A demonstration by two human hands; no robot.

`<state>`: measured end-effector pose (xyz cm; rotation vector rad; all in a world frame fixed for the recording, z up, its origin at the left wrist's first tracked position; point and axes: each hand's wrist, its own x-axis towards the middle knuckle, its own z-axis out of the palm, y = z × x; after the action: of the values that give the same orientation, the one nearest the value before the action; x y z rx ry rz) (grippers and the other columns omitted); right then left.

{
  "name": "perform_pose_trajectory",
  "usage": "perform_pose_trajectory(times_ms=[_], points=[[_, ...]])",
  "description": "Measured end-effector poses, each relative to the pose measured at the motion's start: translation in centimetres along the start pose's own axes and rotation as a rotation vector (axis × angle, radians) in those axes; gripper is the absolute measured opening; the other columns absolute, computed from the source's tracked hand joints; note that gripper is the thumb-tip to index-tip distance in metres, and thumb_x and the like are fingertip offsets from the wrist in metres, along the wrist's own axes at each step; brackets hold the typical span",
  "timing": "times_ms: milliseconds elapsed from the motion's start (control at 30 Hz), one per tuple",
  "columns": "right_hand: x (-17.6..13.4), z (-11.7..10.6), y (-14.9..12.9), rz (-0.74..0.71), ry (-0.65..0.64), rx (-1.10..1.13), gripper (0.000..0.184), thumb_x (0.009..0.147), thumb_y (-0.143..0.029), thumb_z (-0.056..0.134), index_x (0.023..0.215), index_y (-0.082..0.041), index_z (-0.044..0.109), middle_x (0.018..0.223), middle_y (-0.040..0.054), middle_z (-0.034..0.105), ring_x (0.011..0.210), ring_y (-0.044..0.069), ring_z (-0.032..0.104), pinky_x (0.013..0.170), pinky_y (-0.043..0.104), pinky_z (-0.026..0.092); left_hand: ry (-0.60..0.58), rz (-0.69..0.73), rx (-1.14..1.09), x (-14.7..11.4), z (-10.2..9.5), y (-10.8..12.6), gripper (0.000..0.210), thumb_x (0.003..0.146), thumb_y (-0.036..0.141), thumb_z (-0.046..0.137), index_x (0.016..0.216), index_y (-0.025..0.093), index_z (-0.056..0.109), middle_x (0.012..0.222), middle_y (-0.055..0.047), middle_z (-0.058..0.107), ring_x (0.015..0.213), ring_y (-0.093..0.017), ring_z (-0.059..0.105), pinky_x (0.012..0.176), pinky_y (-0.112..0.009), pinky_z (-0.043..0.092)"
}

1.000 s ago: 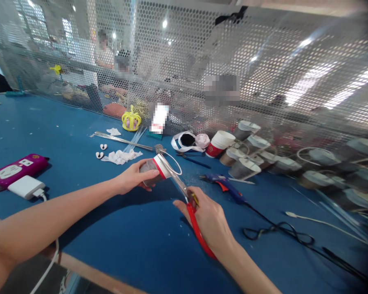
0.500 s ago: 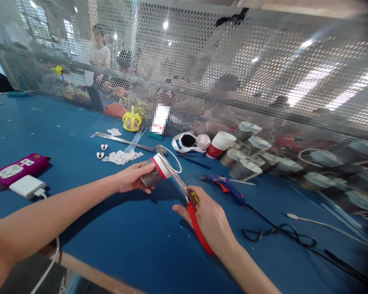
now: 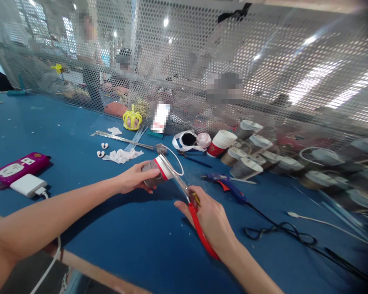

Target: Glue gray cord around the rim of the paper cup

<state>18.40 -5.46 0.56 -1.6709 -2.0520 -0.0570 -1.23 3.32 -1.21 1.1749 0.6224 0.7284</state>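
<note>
From the head camera, two bare hands worked above a blue table [image 3: 135,245]. The left hand [image 3: 138,178] held a small cup [image 3: 162,167], its side grey-brown, with a red band and a white rim. The thumb lay along the near side and the other fingers curled behind and beneath, so the cup sat within their grasp, raised off the table and tilted, its rim facing the right hand. A pale, thin hoop [image 3: 180,163] curved out beside the rim.

The right hand [image 3: 210,210] grasped red-handled scissors [image 3: 198,224], fingers wrapped about the handles and thumb sticking out towards the left. The blades pointed up at the cup's rim and ran close to the hoop; whether they were parted, or touched either one, could not be told.

The step in hand appeared to be scissor work at the rim. The next move seemed to call for a steady cup and careful placing of the blade tips, clear of the left fingers.

To the right lay a blue glue gun [image 3: 228,188]; behind it stood a stack of paper cups [image 3: 221,143] and several cord-coloured cups [image 3: 247,168]. Beyond the left hand lay crumpled white scraps [image 3: 122,156] and a yellow crown [image 3: 132,119].
</note>
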Motion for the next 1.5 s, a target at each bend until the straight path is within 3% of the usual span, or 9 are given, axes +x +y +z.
perform_pose_trajectory(times_ms=[233,467,700,1500], points=[[0.15,-0.29,-0.29,-0.003,0.011,0.004,0.029,0.076,-0.049,0.047,0.078,-0.020,0.047,0.052,-0.0036,0.048,0.042,0.010,0.043,0.043,0.022,0.036,-0.026,0.008,-0.068,0.23,-0.37,0.12,0.049,0.064,0.044,0.066,0.100,0.016,0.048,0.078,-0.006,0.059,0.062,-0.013,0.058,0.057,-0.028,0.048],[0.00,-0.28,-0.33,-0.019,0.021,0.000,0.027,0.074,-0.047,0.050,0.079,-0.020,0.048,0.053,-0.0034,0.049,0.043,0.011,0.044,0.045,0.022,0.037,-0.161,-0.128,-0.194,0.51,-0.96,-0.07,0.049,0.069,0.054,0.054,0.097,0.014,0.054,0.081,-0.009,0.061,0.062,-0.016,0.060,0.059,-0.031,0.048],[0.22,-0.13,0.21,0.000,-0.029,-0.045,0.040,0.067,-0.050,0.058,0.089,-0.019,0.047,0.069,0.0016,0.056,0.054,0.014,0.051,0.050,0.025,0.041,-0.064,-0.060,-0.050,0.03,-0.25,0.43,0.043,0.065,0.047,0.063,0.093,0.016,0.050,0.073,-0.003,0.058,0.055,-0.011,0.057,0.048,-0.023,0.045],[0.09,-0.57,-0.42,-0.013,-0.023,-0.011,0.029,0.075,-0.048,0.048,0.078,-0.020,0.046,0.051,-0.0049,0.046,0.042,0.010,0.041,0.044,0.021,0.036,0.017,0.031,0.054,0.15,-0.21,0.03,0.049,0.065,0.044,0.063,0.101,0.015,0.047,0.078,-0.006,0.058,0.061,-0.012,0.056,0.053,-0.025,0.048]])
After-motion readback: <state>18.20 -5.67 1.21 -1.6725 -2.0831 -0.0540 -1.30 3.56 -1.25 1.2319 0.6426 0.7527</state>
